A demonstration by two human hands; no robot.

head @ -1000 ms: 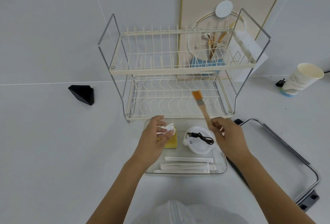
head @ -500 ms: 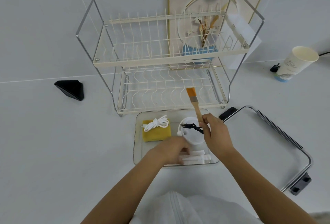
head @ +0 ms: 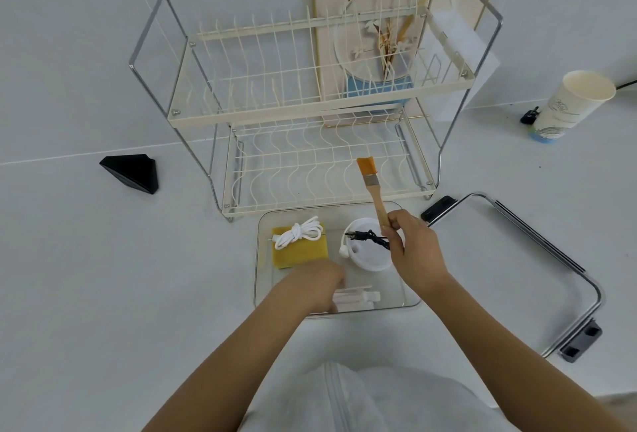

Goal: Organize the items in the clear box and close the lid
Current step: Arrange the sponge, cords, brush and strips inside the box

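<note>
**Both hands at the clear box, brush held upright**

A clear box (head: 263,261) with rounded corners sits open on the white counter (head: 103,276), just in front of a two-tier wire dish rack (head: 310,114). Its transparent walls show everything inside: one yellow sponge (head: 300,252) at the far left with one coiled white cord (head: 300,231) on top of it, one round white container (head: 368,254) at the far right with one black cable (head: 368,237) lying across it, and white wrapped sticks (head: 355,295) along the near wall, their count unclear because they are blurred and partly covered.

The left hand (head: 310,285) reaches down into the near part of the box, over the left ends of the sticks; whether its fingers are closed on them cannot be told. The right hand (head: 413,250) is closed around the wooden handle of one brush (head: 374,190), held upright over the box's right side, orange bristles uppermost in front of the rack's lower tier.

The box's lid (head: 517,259), metal-framed with dark clasps, lies flat on the counter just right of the box. Open counter stretches left of the box, where one black wedge-shaped object (head: 132,173) sits well apart. One paper cup (head: 572,104) stands at far right, near the wall.
</note>
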